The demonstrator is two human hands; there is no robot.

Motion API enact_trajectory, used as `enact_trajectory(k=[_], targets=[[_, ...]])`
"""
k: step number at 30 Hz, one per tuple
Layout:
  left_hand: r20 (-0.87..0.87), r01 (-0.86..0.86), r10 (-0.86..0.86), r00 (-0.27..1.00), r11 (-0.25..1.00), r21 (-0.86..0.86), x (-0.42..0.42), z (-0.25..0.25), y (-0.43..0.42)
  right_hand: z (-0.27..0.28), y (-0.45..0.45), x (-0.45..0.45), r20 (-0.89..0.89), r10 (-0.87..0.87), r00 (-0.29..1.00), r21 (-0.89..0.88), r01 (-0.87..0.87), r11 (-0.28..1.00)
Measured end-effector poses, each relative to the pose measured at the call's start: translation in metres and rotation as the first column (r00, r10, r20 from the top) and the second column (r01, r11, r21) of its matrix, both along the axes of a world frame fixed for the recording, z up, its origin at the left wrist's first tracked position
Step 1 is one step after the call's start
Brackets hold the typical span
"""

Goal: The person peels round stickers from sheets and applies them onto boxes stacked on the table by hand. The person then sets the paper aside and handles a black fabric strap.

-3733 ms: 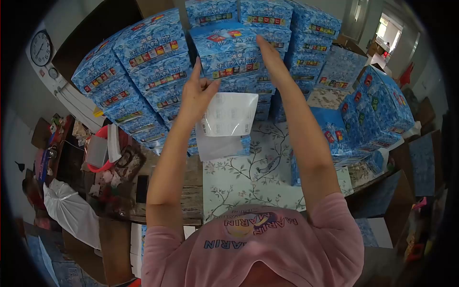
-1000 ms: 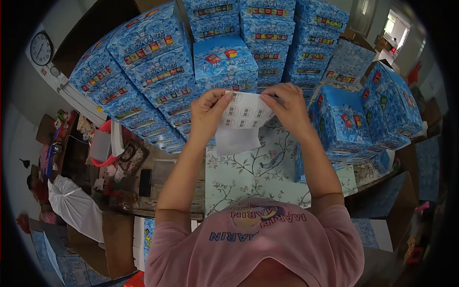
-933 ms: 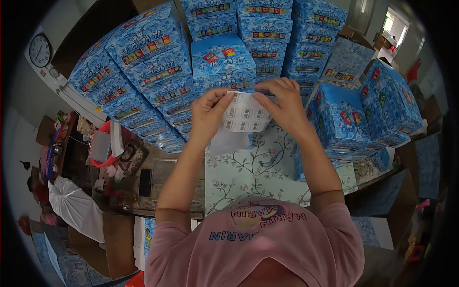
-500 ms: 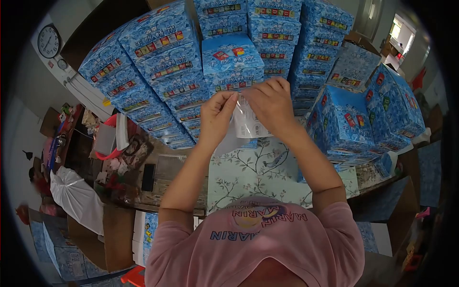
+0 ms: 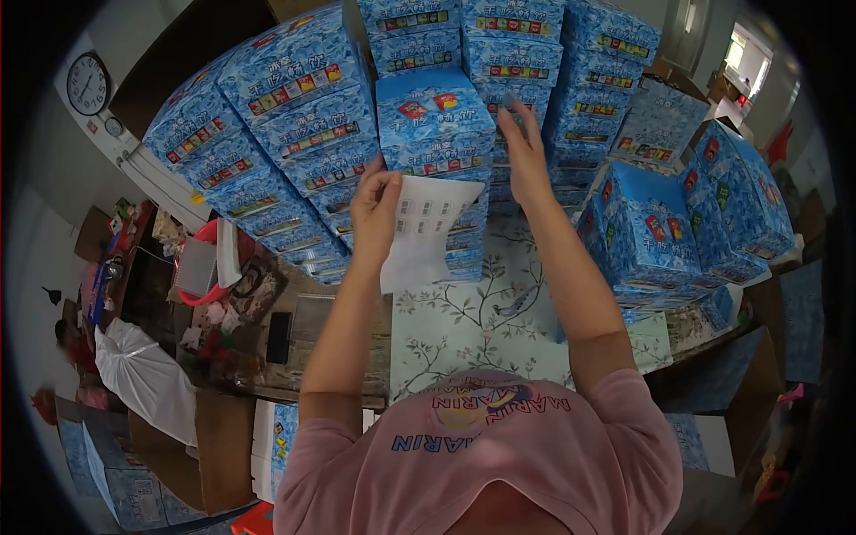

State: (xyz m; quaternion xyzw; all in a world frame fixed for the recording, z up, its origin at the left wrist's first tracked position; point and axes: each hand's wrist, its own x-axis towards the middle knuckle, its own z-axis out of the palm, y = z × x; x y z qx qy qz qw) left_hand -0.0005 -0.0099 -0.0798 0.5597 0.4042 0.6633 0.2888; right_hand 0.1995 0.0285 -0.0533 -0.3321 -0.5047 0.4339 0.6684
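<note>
- The top box of the middle stack lies just beyond the sticker sheet, between the two hands, toward the far edge of the table.
- The left hand is at the box's near left corner; the right hand is beside its right side, with fingers pointing toward the table's far edge. Contact with the box is unclear for both.
- The left fingers grasp the sheet's far left corner between thumb and fingertips; its long axis runs down toward the table's near edge.
- The right fingers are parted, off the sheet; whether a sticker clings to a fingertip, I cannot tell.
- More stacked boxes stand left of the middle stack.
</note>
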Motion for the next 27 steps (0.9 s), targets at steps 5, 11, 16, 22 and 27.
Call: enact_trajectory(k=[5, 11, 16, 22, 27], targets=[[-0.283, -0.054, 0.088, 0.955, 0.991, 0.125, 0.025, -0.003, -0.008, 0.019, 0.003, -0.01, 0.034, 0.072, 0.997, -0.219, -0.063, 0.974], [-0.459, 0.106, 0.061, 0.886, 0.938, 0.329, 0.068, 0.014, -0.076, 0.014, -0.05, 0.032, -0.255, 0.007, 0.967, -0.094, -0.032, 0.995], [-0.404, 0.354, -0.209, 0.891, 0.876, 0.328, 0.121, 0.031, -0.101, 0.036, -0.118, 0.096, -0.397, -0.087, 0.914, 0.06, 0.121, 0.991], [-0.408, 0.75, -0.66, 0.631, 0.654, 0.101, 0.192, 0.033, -0.087, 0.049, -0.163, 0.182, -0.101, -0.805, 0.584, 0.444, 0.751, 0.489], [-0.511, 0.681, -0.56, 0.652, 0.729, 0.07, 0.165, 0.015, -0.081, 0.047, -0.175, 0.133, -0.004, -0.737, 0.676, 0.632, 0.573, 0.522]])
